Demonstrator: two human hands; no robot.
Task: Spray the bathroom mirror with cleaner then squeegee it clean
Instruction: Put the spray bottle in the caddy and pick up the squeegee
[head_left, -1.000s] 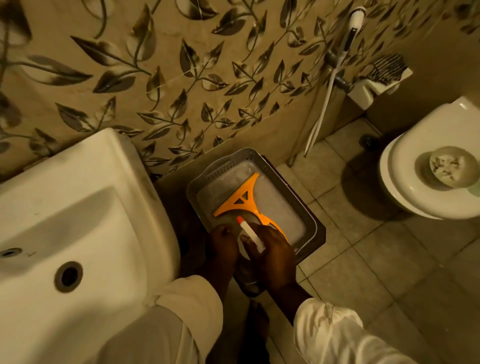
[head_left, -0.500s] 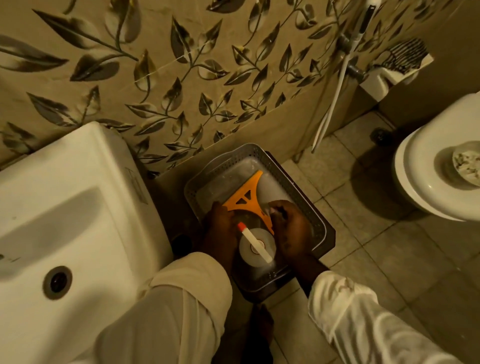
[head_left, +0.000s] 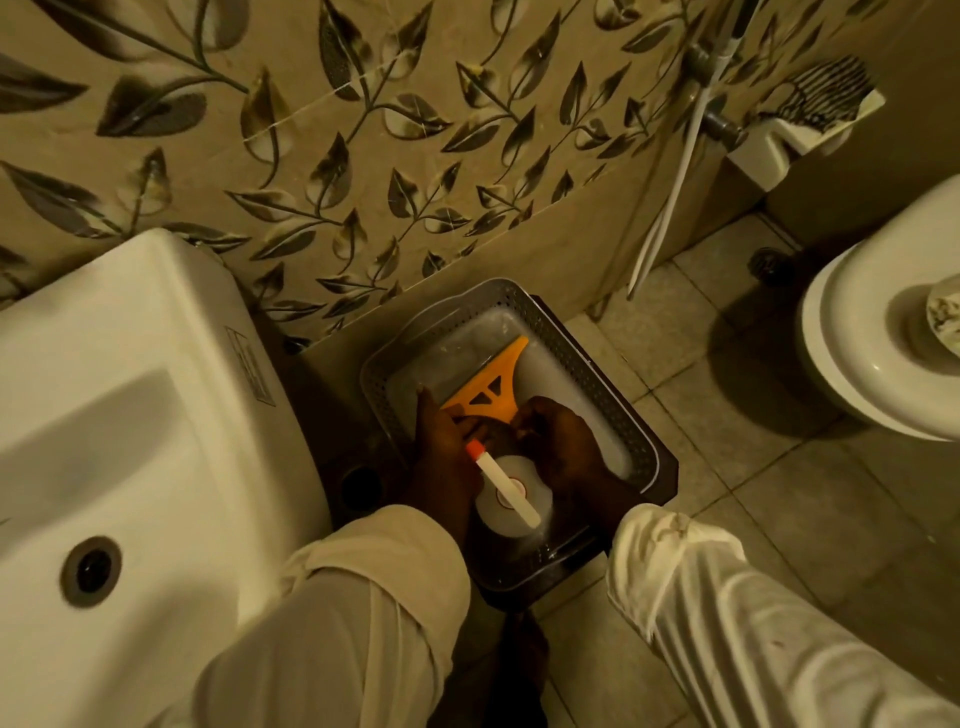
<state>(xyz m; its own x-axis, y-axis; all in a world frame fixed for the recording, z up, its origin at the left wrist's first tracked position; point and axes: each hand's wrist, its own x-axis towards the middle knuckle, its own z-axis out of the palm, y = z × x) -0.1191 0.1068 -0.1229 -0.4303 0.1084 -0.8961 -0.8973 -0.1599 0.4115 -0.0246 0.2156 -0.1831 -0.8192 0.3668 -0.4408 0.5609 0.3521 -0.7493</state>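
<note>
Both hands are down inside the grey perforated basket on the floor, between the sink and the toilet. My left hand lies along the basket's left side with its fingers stretched forward beside the orange squeegee, touching its near edge; I cannot tell whether it grips anything. My right hand is curled with its fingers bent inward at the squeegee's handle end, and I cannot tell from this angle whether it is clamped on the handle or only resting against it. The two hands sit close together, with the spray bottle standing upright between my wrists. I see the bottle from above: a white round top and a white nozzle bar with a red tip pointing up and left. The squeegee lies flat in the basket, its blade end toward the far corner near the leaf-patterned wall. White sleeves cover both forearms. The basket rests on a dark base against the wall. A white hose hangs down the wall to the right.
</note>
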